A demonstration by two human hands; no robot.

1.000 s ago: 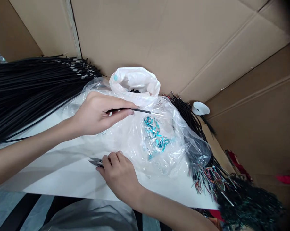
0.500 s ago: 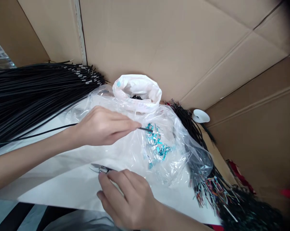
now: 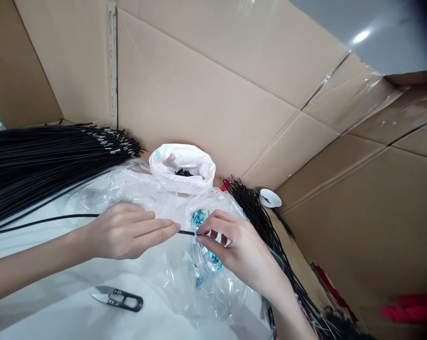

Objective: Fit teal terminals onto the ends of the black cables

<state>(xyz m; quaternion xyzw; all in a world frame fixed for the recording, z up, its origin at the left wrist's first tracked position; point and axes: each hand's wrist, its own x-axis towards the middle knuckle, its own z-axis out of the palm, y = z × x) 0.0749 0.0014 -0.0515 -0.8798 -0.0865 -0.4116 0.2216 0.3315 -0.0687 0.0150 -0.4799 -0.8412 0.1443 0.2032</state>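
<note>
My left hand (image 3: 128, 231) pinches a thin black cable (image 3: 50, 220) near its tip, and the cable trails off to the left. My right hand (image 3: 234, 245) is closed at the cable's end, its fingertips pinched on something small that I cannot make out. Both hands hover over a clear plastic bag (image 3: 171, 278) holding several small blue parts (image 3: 199, 218). A small pair of black snips (image 3: 116, 298) lies loose on the white sheet (image 3: 39, 307) below my left hand.
A big bundle of black cables (image 3: 39, 160) lies at the left. A white bag (image 3: 181, 165) with dark parts stands behind the clear bag. More wires (image 3: 255, 212) and a small white cup (image 3: 270, 198) sit at the right. Cardboard walls (image 3: 216, 104) enclose the space.
My right hand let go of the snips, which now lie on the sheet, and moved up to the cable tip held by my left hand. The camera tilted upward.
</note>
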